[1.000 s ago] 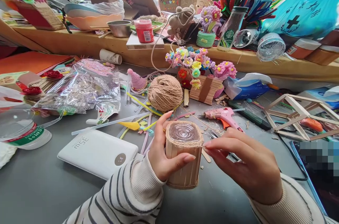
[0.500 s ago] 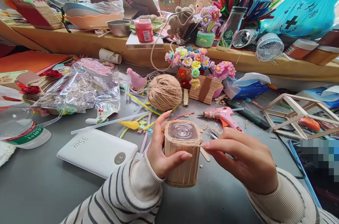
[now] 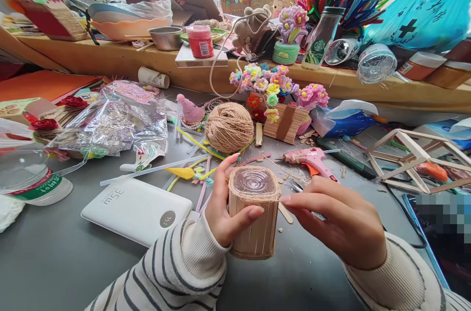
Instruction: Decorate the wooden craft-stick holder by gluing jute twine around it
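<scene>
Working room shows on the grey tabletop (image 3: 290,276), between the sleeves! Just above it, the left hand (image 3: 222,220) clasps a squarish, stick-clad container (image 3: 255,237), ridged clear plastic uppermost; the right hand (image 3: 342,222) pinches at the rough twine edging (image 3: 253,198)'s corner. Leftward, a smooth white power bank (image 3: 136,210) reads "35W", upside down.

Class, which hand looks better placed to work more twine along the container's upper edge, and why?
Probably the right hand: its fingertips are pinched at a corner of the twine edging, while the left hand grips the wooden-sided container.
</scene>
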The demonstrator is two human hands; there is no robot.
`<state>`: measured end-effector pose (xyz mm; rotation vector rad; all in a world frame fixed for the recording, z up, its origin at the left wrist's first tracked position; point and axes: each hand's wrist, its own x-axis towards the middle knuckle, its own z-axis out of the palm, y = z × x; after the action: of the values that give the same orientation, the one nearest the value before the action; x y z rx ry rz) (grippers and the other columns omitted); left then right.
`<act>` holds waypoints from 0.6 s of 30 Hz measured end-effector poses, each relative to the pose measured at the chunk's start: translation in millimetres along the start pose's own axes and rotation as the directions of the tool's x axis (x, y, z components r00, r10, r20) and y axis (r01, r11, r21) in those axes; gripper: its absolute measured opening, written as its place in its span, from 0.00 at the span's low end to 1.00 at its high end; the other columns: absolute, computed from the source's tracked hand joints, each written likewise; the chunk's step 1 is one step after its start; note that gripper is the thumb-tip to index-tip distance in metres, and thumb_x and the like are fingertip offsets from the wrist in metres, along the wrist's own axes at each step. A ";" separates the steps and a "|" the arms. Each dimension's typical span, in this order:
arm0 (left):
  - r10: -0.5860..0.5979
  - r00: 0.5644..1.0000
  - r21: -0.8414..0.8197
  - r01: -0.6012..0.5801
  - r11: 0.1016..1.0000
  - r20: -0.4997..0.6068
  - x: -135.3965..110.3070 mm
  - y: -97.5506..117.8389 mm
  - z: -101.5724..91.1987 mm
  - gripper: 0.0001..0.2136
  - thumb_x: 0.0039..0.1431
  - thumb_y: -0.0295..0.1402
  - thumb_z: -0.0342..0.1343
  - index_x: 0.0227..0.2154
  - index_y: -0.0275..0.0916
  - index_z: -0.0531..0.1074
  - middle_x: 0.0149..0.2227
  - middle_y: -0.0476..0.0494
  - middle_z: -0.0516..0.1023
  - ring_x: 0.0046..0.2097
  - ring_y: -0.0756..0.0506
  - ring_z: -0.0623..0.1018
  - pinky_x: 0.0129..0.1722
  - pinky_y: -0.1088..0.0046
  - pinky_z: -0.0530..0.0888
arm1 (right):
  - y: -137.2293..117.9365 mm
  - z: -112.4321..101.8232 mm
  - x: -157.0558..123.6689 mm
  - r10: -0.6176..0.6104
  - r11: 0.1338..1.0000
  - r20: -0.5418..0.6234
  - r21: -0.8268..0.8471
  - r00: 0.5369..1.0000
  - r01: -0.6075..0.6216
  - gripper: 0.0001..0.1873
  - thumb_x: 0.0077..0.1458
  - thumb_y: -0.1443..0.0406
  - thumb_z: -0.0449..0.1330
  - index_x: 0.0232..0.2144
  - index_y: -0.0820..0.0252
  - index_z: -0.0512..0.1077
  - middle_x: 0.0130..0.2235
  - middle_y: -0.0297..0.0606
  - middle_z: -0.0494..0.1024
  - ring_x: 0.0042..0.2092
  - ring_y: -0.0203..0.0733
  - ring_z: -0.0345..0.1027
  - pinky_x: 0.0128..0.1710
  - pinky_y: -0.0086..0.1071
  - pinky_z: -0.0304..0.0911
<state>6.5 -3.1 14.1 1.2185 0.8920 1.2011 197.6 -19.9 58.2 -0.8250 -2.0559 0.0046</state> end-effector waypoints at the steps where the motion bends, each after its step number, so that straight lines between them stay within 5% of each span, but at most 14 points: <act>1: 0.003 1.000 0.002 -0.003 1.000 0.001 0.0 -0.5 -0.3 0.47 0.40 0.54 0.66 0.59 0.40 0.51 0.51 0.34 0.73 0.55 0.33 0.72 0.60 0.53 0.60 | 0.0 0.1 -0.2 0.000 1.000 -0.001 -0.003 1.000 0.000 0.08 0.58 0.74 0.57 0.36 0.61 0.75 0.23 0.33 0.71 0.24 0.32 0.63 0.22 0.26 0.62; 18: 0.006 1.000 0.007 -0.006 1.000 -0.005 -0.6 -0.6 -0.8 0.46 0.42 0.54 0.66 0.59 0.39 0.51 0.50 0.34 0.73 0.55 0.33 0.73 0.59 0.53 0.61 | -0.4 1.7 1.6 0.069 0.996 0.006 0.050 0.998 -0.069 0.06 0.58 0.72 0.58 0.34 0.57 0.72 0.22 0.32 0.75 0.23 0.33 0.67 0.23 0.26 0.64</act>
<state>5.7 -3.4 13.3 1.2254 0.8975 1.2069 195.5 -18.8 58.5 -0.8654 -2.0217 0.0957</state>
